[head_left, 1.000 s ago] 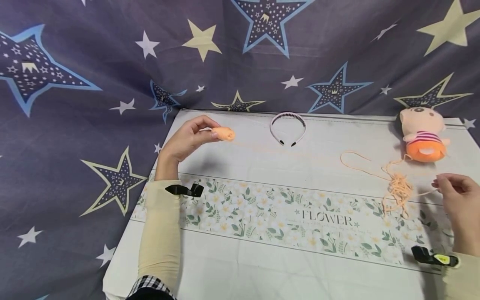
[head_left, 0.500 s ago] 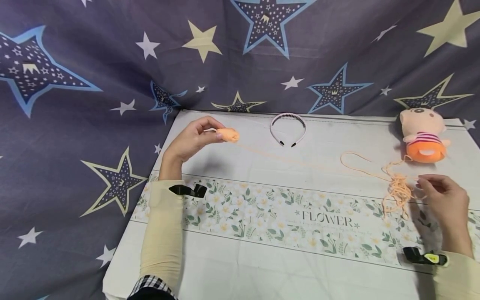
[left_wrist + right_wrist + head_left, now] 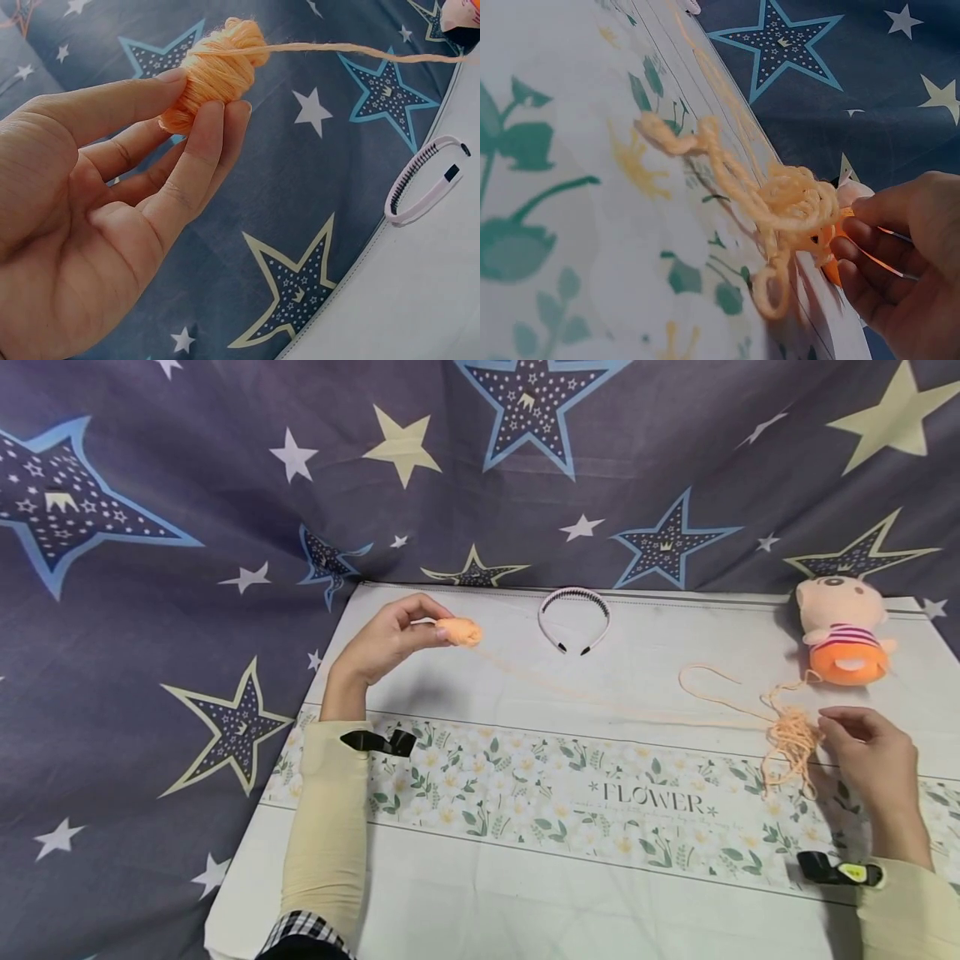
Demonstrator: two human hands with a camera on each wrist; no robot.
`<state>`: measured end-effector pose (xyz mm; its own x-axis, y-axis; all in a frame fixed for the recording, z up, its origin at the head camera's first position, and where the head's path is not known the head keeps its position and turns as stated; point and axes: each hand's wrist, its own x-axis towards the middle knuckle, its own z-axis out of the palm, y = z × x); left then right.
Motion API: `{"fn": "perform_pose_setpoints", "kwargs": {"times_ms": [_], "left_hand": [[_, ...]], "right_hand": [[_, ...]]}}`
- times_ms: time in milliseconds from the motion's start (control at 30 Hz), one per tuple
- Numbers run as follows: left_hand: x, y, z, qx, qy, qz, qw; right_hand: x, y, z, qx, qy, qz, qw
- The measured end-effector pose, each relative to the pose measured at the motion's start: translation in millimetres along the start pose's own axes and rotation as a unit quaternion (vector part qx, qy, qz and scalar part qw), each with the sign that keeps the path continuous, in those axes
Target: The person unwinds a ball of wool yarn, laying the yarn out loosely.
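Note:
My left hand (image 3: 390, 639) pinches a small wound ball of peach-orange yarn (image 3: 217, 71) between thumb and fingers, above the table's back left. One strand (image 3: 337, 47) runs from this ball across the table toward a loose tangle of the same yarn (image 3: 791, 739) on the right. Beside that tangle is my right hand (image 3: 873, 760), its thumb and fingertips close to the tangle's right edge. In the right wrist view, the curled fingers (image 3: 874, 259) lie next to the yarn loops (image 3: 802, 199); whether they pinch a strand cannot be told.
A pink headband (image 3: 543, 618) lies at the back middle of the white table (image 3: 600, 893). A plush toy in orange shorts (image 3: 847, 635) is at the back right, behind the tangle. Dark star-patterned cloth (image 3: 510, 510) hangs along the back and left.
My right hand has moved left to the tangle; the strand it drew out a second ago has gone slack. My left hand shifted slightly right with the ball, and the long strand sags lower.

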<state>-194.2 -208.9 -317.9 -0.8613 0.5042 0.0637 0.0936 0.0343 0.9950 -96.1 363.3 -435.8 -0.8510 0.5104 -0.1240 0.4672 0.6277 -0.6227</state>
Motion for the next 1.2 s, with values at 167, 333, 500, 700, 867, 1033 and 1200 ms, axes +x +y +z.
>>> {"fn": "perform_pose_setpoints", "kwargs": {"times_ms": [167,333,500,700,867,1033,1200], "left_hand": [[0.7,0.5,1.2,-0.003,-0.001,0.0,1.0],[2.6,-0.4,2.2,-0.006,-0.001,-0.001,1.0],[5.0,-1.0,4.0,-0.005,0.004,-0.004,1.0],[8.0,0.2,7.5,-0.01,-0.004,-0.001,0.9999],[9.9,0.8,10.0,-0.014,-0.011,-0.003,0.9998],[10.8,-0.2,11.3,-0.011,-0.01,-0.004,0.9999],[10.2,-1.8,10.8,-0.004,-0.009,-0.006,0.9999]], "right_hand": [[-0.3,-5,-2,0.013,0.003,-0.006,0.9999],[-4.9,-27,-9,0.05,0.041,-0.043,0.997],[-14.8,-65,-13,0.121,0.062,-0.135,0.9815],[-23.8,-114,1,0.203,0.04,-0.25,0.9459],[-33.3,-153,24,0.224,0.022,-0.324,0.9189],[-46.6,-185,50,0.239,-0.028,-0.363,0.9001],[-67.0,-212,69,0.248,-0.082,-0.388,0.884]]}}
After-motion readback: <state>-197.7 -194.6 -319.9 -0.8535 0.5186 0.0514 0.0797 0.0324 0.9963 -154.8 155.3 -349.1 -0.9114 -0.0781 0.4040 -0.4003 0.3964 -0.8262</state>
